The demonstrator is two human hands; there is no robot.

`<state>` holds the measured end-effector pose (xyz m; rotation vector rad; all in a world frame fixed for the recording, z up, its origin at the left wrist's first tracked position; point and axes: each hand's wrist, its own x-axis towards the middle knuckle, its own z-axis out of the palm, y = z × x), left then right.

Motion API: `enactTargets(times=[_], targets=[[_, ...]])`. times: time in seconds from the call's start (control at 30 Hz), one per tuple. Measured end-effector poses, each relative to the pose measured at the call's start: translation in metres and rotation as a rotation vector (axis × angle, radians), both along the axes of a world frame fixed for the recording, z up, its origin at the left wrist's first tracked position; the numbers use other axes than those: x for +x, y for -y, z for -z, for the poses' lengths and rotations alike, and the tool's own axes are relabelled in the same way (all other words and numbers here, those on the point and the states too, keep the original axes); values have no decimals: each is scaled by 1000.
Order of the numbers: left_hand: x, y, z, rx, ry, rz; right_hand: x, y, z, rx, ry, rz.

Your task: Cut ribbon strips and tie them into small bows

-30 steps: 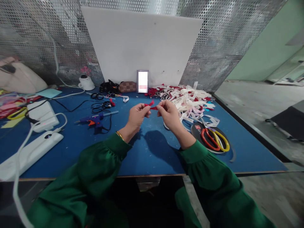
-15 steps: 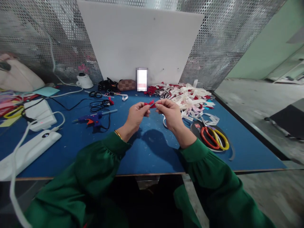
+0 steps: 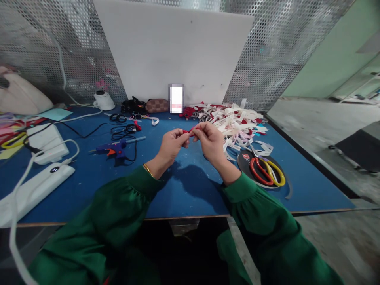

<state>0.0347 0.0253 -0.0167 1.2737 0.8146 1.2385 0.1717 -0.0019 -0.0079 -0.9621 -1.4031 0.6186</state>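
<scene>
Ribbon of narrow red fabric spans the short gap between two bare hands, raised above the middle of the blue tabletop. The left hand pinches one part between thumb and fingers; the right hand pinches the other just beside it, so both are clamped on the strip. Whether it is folded or twisted inside the grip is too small to tell.

The likeliest trouble, I judge, is slipping: so little fabric shows between the fingertips that a slight loosening could let a fold spring open or shift crooked. Pulling unevenly might also skew it. If dropped to the far right, it could get lost in the tangled heap of white and red ribbon scraps. To the left lies a blue glue gun with an orange trigger; should it be hot, which cannot be told, a careless reach could burn.
</scene>
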Motion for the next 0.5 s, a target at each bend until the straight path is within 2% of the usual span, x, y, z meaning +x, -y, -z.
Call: enactTargets(times=[0.13,0.33,0.4,0.5], targets=[[-2,-3,-1,28,-35,0,6,-1,0,37,237,65],[-2,0,-5,81,-158,17,11,-8,4,72,451,95],[-2,0,-5,92,-175,14,10,-9,5,73,448,114],[-2,-1,-3,124,-194,-3,7,-9,6,-2,293,84]])
